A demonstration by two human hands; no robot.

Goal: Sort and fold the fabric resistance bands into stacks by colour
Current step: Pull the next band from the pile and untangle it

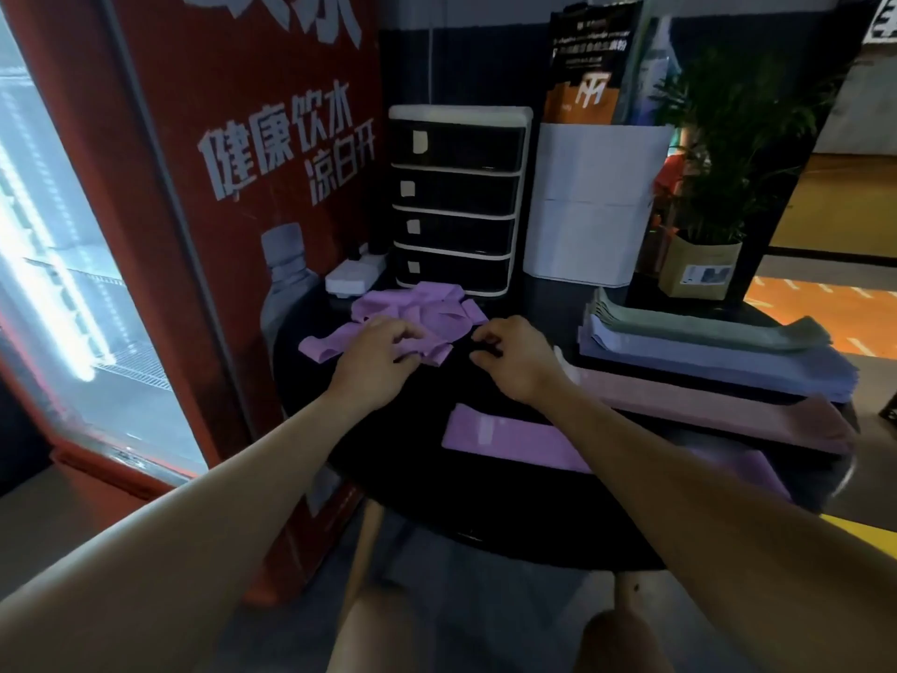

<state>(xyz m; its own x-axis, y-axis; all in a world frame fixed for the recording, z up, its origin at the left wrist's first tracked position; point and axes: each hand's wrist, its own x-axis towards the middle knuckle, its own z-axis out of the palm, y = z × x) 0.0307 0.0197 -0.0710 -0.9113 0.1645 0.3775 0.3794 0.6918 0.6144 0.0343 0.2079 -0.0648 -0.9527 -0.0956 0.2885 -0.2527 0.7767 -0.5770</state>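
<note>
Head view, looking down on a dark round tabletop (485, 517). Two hands are showing. The left hand (376, 354) is lying on the near edge of one loose heap of purple bands (412, 308), its curled fingers pinching a strip of that fabric. The right hand (514, 357), just beside the left and apart from the heap, is hanging with fingers curled; whether it is holding anything cannot be told against the dark surface. One flat folded purple band (490, 434) is lying nearer the viewer than the right grip, its far end hidden by the forearm. To the right of that grip four folded stacks are lying in tiers: a pink stack (704, 405), a blue-lilac stack (704, 357), a grey-green stack (704, 325), and a purple stack (747, 468) half hidden behind the arm. The number of bands in each stack is too blurred to count. Beyond both grips are standing one four-drawer unit (456, 201), one white box (592, 201) and one potted plant (713, 187).
</note>
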